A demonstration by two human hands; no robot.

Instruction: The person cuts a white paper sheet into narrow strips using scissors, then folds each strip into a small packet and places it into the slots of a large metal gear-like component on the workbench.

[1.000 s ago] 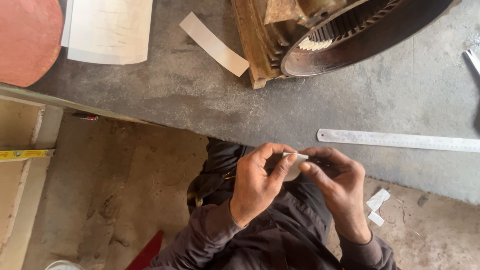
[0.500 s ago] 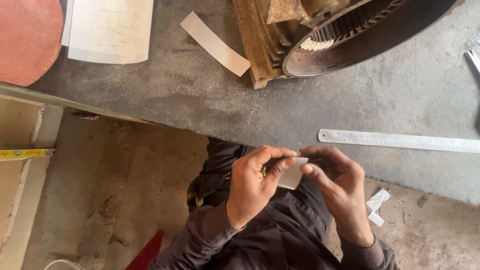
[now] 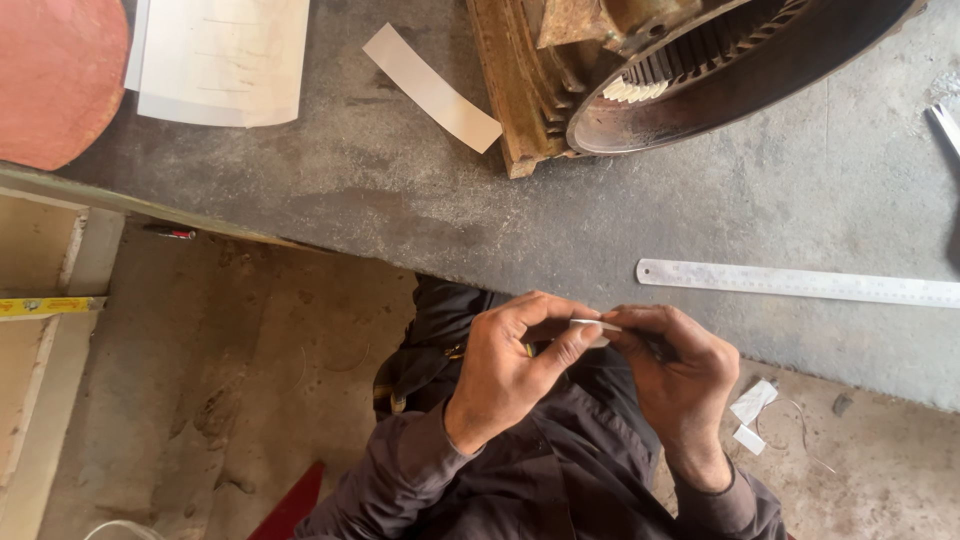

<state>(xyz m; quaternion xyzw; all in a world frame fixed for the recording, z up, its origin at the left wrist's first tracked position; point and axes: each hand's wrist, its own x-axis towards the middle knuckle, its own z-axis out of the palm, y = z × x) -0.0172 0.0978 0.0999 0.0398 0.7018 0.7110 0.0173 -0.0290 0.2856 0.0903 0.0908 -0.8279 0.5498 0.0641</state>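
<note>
Item: small white paper strip [image 3: 588, 327], pinched between left hand [image 3: 510, 375] and right hand [image 3: 675, 375], both closed on it, just below steel ruler [image 3: 800, 283] at surface [image 3: 400, 200] edge. Step judged: folding or creasing strip. Next move calls for firm, even fingertip pressure.

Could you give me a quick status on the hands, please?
Left hand and right hand together pinch a small white strip. Steel ruler lies beyond on bench. Nothing between.

On my tabletop [image 3: 350, 200] lay a steel ruler [image 3: 800, 283], a paper strip [image 3: 432, 87], white sheets [image 3: 222, 60] and a rusty gear housing [image 3: 660, 70].
</note>
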